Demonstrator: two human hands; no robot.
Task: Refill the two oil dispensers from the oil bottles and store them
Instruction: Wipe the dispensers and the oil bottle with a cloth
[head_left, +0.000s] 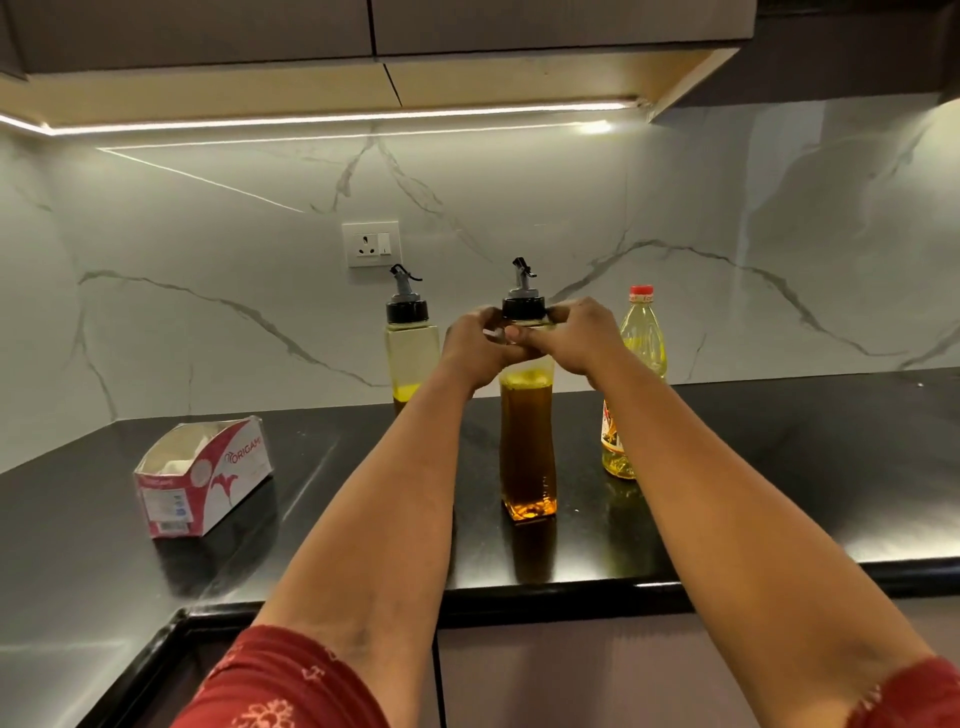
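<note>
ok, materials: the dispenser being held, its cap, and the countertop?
Dark-oil dispenser: clear glass or hard plastic, can't tell which; the oil shows through and the base glints. Its cap: black collar with a grey spout, looks like moulded plastic. Countertop: polished black stone, likely granite; it mirrors the bottles and lights. Left hand and right hand grip the neck.

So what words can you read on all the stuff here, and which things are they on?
"ORIGAMI": on the side of the red and white tissue box.
Small print and barcode on the box's end: too small to read.
Oil bottle label and neck band: too blurred to read.
The two dispensers: no writing visible.
</note>
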